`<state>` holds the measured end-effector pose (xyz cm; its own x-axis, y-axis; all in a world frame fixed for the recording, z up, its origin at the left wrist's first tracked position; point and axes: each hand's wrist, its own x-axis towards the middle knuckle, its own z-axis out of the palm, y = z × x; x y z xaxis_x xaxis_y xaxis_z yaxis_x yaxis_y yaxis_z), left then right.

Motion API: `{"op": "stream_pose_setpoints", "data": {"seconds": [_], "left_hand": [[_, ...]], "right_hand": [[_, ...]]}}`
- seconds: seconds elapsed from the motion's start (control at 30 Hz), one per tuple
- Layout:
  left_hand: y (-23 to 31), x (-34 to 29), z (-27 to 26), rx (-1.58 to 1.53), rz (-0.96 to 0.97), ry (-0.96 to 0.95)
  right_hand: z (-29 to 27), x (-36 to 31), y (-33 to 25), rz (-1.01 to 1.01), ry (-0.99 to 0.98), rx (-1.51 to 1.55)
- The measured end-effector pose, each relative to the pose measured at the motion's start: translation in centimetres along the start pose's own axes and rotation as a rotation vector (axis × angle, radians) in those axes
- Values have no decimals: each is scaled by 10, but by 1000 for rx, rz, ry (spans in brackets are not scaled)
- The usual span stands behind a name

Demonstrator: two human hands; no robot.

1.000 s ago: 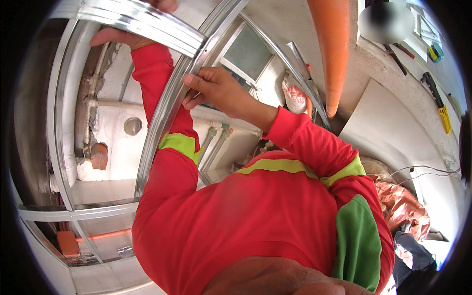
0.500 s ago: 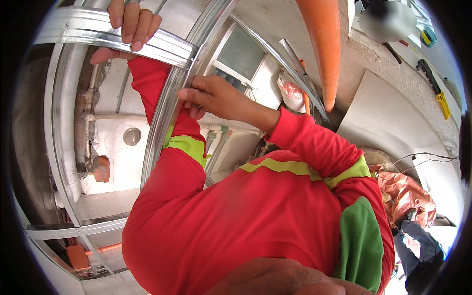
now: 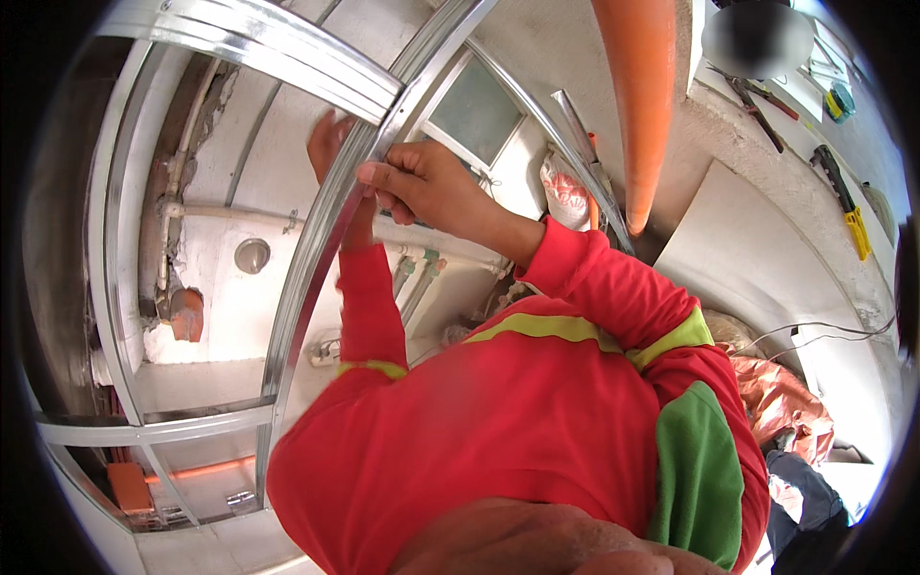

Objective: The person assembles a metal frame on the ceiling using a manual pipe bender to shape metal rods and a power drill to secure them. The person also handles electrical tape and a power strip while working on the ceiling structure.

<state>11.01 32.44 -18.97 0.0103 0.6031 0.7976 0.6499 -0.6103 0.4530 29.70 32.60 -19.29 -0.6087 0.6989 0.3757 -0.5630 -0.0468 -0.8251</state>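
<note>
So the main thing here is a long metal strip [image 3: 314, 240], thin shiny sheet with lengthwise grooves and a folded edge. A wider cross strip [image 3: 278, 48] meets it near the top, same ribbed silvery stuff. Behind the framing there's a whitish wall [image 3: 216, 326] with rough, chipped-looking patches. Over on the right you've got a smooth, round orange pipe [image 3: 640, 115], a flat pale board [image 3: 747, 240] and a badly crumpled orange sack [image 3: 786, 402].

Right hand [image 3: 426, 187]: mostly closed, thumb and bent fingers pinching the long strip's right edge just below the joint. Can't tell if there's anything small tucked in there too. Left hand [image 3: 329, 146] is motion-blurred and partly behind the strip, fingers looking loosely curled; honestly can't tell whether it's holding anything.

The long strip sits left of center, in front of the left forearm. Its long axis slants, top end leaning right and running out of view, lower part bowing down left toward a lower crossbar [image 3: 192, 425] beside the left shoulder.
</note>
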Motion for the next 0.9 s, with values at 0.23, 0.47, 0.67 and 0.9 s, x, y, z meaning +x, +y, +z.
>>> {"op": "stream_pose_setpoints", "data": {"seconds": [0.23, 0.47, 0.67, 0.9], "left_hand": [[-21, 8, -41, 188, -132, -220], [-100, 203, -28, -753, -315, 6], [-114, 189, 26, -925, -500, -147], [-133, 180, 38, -912, -649, -204]], "right_hand": [[1, -2, -5, 31, 14, -52], [6, -6, -11, 46, 59, -37], [6, -7, -16, 93, 87, -87], [2, -4, -21, 184, 53, -77]]}}
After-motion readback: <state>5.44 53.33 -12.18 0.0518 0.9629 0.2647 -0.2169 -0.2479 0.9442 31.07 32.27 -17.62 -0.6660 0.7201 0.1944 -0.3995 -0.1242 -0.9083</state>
